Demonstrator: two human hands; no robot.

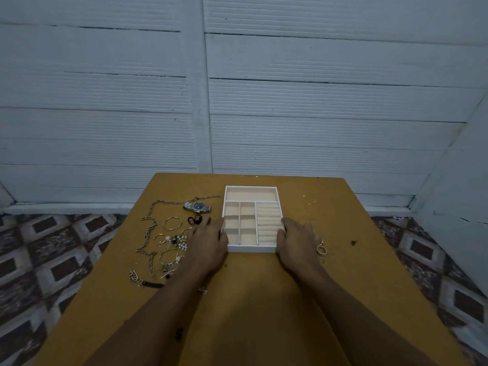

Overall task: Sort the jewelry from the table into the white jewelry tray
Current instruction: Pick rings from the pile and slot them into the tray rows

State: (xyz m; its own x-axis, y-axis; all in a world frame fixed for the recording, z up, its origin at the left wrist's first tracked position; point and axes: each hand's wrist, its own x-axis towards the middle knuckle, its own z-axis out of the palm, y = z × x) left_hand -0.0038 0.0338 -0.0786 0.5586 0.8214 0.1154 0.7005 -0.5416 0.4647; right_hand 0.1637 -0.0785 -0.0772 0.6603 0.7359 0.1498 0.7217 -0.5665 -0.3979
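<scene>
White square jewelry tray (250, 249) with peach velvety lining sits mid-table on the mustard-yellow matte tabletop (264, 299). One long far compartment, six small square cells on the left, ribbed ring rolls on the right; all empty. Left hand (208, 241) lies against the tray's left wall, fingers fairly straight and close together. Right hand (297, 241) lies against the right wall, fingers loosely spread on the table over small gold rings (321, 250). Left of the tray, all on the table: silver metal wristwatch with dark round dial (197, 206), chunky silver link chain (150, 233), thin gold hoop bangle (173, 223), pearl bead cluster (182, 243).
</scene>
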